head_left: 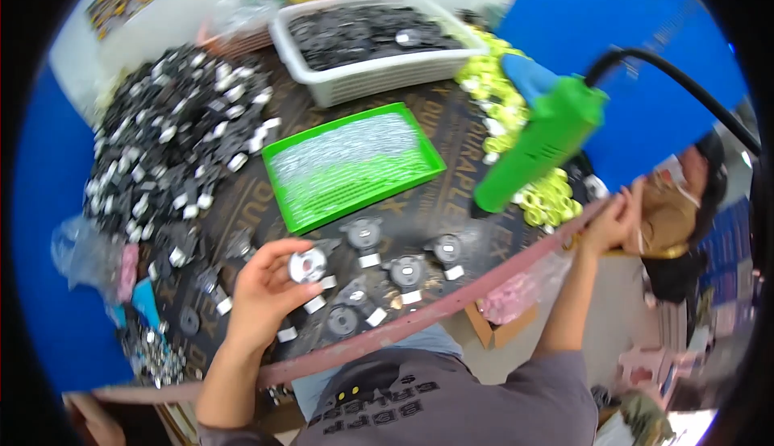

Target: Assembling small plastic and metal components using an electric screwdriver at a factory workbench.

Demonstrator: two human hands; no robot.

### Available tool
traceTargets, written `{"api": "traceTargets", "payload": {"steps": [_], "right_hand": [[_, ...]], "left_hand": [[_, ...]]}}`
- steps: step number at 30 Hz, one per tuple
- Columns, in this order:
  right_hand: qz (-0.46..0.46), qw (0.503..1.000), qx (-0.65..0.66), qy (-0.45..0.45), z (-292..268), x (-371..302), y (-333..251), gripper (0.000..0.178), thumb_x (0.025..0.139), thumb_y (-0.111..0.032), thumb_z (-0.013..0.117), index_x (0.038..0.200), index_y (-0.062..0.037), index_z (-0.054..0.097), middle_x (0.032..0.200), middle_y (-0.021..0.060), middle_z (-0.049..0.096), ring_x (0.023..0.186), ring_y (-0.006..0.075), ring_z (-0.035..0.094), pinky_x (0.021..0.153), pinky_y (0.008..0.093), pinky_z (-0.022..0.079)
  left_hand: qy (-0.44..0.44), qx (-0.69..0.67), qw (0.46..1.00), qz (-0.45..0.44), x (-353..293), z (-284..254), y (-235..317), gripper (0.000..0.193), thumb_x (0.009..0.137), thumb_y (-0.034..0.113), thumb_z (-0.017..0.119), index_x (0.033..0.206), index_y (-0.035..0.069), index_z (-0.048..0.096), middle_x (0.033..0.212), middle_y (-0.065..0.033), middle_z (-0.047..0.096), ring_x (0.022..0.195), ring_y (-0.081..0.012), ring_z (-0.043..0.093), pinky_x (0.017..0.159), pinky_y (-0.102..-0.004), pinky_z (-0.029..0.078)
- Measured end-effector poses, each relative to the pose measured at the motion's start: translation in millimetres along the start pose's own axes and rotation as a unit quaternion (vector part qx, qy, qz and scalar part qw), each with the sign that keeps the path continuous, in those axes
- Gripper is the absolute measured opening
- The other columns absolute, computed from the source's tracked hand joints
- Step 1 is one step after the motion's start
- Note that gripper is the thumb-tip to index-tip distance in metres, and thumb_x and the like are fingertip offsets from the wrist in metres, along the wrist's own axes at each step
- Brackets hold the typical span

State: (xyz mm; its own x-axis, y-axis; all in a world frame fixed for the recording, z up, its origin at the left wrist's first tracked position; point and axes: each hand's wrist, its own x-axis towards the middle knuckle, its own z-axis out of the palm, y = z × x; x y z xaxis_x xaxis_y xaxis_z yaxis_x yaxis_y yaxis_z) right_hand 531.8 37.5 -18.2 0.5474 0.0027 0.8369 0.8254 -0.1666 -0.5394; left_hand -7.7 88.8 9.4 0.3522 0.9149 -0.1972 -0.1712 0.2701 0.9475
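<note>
Between the thumb and fingers of my left hand point(266, 289) is a small round silver disc point(307, 265), held just above the table. Around it lie several round grey parts with white tabs, among them one grey part point(364, 234), another grey part point(406, 271) and a third grey part point(447, 249). Far off to the right, my right hand point(614, 222) is at the table's pinkish edge point(484, 273), its fingers too blurred to make out. Over the right side hangs a green electric screwdriver point(540, 144) with a black cable.
A green tray point(290, 219) of thin silvery pieces lies mid-table. Behind it stands a white basket point(387, 70) of black parts. A black-and-white heap point(177, 124) covers the left; yellow rings point(550, 200) lie right. Small metal pieces point(157, 357) sit near left. Another person point(673, 204) is at right.
</note>
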Motion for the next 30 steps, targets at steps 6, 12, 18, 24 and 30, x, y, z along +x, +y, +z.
{"api": "traceTargets", "payload": {"steps": [6, 12, 18, 24, 30], "right_hand": [[-0.148, 0.800, 0.400, -0.421, -89.0, -79.9, -183.9, 0.018, 0.084, -0.001, 0.062, 0.102, -0.0032, 0.063, 0.091, 0.0099, 0.064, 0.074, 0.0219, 0.059, 0.063, 0.0336, 0.047], [-0.191, 0.699, 0.436, -0.534, -21.8, -145.2, -300.0, 0.034, 0.075, 0.001, 0.076, 0.108, -0.0049, 0.071, 0.106, 0.0095, 0.066, 0.086, 0.0266, 0.063, 0.073, 0.0354, 0.051], [-0.122, 0.710, 0.393, -0.572, -9.7, -131.2, -314.0, 0.020, 0.081, -0.002, 0.074, 0.101, -0.0027, 0.072, 0.094, 0.0093, 0.072, 0.084, 0.0250, 0.068, 0.072, 0.0328, 0.054], [-0.082, 0.675, 0.388, -0.622, 8.8, -144.1, -328.9, 0.031, 0.079, 0.000, 0.076, 0.110, -0.0037, 0.072, 0.104, 0.0100, 0.068, 0.085, 0.0192, 0.067, 0.071, 0.0306, 0.053], [-0.251, 0.690, 0.337, -0.589, 1.0, -148.1, -331.8, 0.065, 0.069, -0.008, 0.083, 0.130, -0.0090, 0.061, 0.120, 0.0112, 0.060, 0.105, 0.0295, 0.061, 0.084, 0.0366, 0.052]], "left_hand": [[-0.066, -0.011, 0.991, 0.118, -0.5, 10.2, -2.8, 0.056, 0.080, -0.015, 0.071, 0.130, 0.003, 0.054, 0.112, -0.0055, 0.063, 0.098, -0.0105, 0.063, 0.084, -0.0240, 0.054], [-0.110, -0.088, 0.988, 0.054, 0.7, 1.9, -5.3, 0.055, 0.083, -0.011, 0.072, 0.133, 0.000, 0.052, 0.112, -0.0077, 0.063, 0.095, -0.0105, 0.064, 0.082, -0.0232, 0.054], [-0.070, 0.077, 0.983, 0.154, -0.2, -0.9, -2.0, 0.018, 0.094, 0.009, 0.068, 0.106, -0.004, 0.066, 0.099, -0.0050, 0.059, 0.088, -0.0090, 0.061, 0.073, -0.0224, 0.052], [0.026, 0.217, 0.961, 0.167, 6.0, -5.9, 1.7, 0.014, 0.092, 0.005, 0.066, 0.083, -0.002, 0.057, 0.084, -0.0037, 0.054, 0.068, -0.0068, 0.056, 0.060, -0.0218, 0.046], [0.078, 0.290, 0.916, 0.265, 10.5, -6.9, -2.3, 0.015, 0.089, 0.005, 0.067, 0.078, 0.001, 0.058, 0.075, -0.0042, 0.052, 0.058, -0.0078, 0.049, 0.051, -0.0229, 0.038]]}}
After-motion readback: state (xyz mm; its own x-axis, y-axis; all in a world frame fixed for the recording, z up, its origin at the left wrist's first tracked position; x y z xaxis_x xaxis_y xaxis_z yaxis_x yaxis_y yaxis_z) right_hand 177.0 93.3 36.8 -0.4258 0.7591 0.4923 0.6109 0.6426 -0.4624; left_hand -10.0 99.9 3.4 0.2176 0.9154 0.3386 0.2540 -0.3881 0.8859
